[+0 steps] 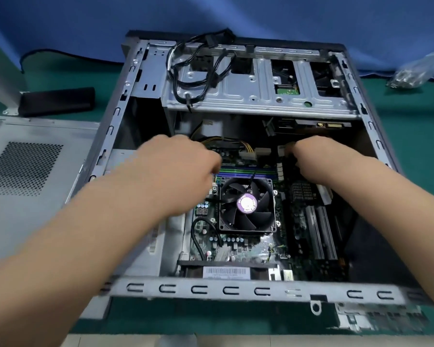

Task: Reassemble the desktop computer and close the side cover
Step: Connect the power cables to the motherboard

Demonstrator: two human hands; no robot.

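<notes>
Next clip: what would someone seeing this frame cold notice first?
Two bare forearms reach into an open desktop case lying on its side, the left hand and right hand both down by the memory slots just beyond the black CPU fan. The removed side cover lies flat to the left, and loose black cables drape over the drive cage at the far end.

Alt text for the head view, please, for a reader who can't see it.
Both hands, left hand and right hand, reach into an open desktop case above the CPU fan; motion blur hides their grip. The removed side cover lies left of the case.
</notes>
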